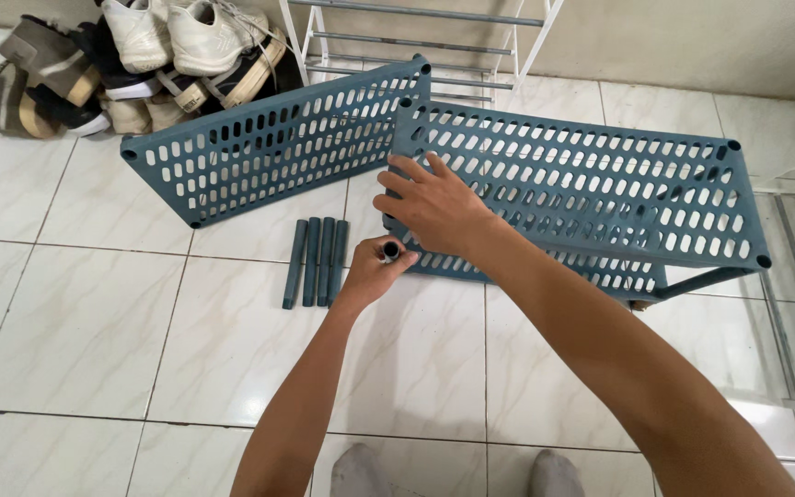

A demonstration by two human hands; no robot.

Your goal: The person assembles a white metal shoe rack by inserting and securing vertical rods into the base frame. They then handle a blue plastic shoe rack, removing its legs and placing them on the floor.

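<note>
While the left hand pinches a dark tube upright, the right hand lies flat, fingers spread, on the near teal slotted shelf

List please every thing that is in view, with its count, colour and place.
loose shelf panel: 1, teal, perforated, on the floor at upper left
assembled shelf panels: 2, teal, stacked on posts, at right
loose tubes: 4, dark teal, side by side on the floor
held tube: 1, dark teal, at the rack's near-left corner
shoes: a pile, white, grey and tan, top left
white rack: 1, by the wall
floor tiles: white
feet: 2, grey socks, bottom edge
left hand: grip on the held tube
right hand: on the assembled shelf panels
</note>
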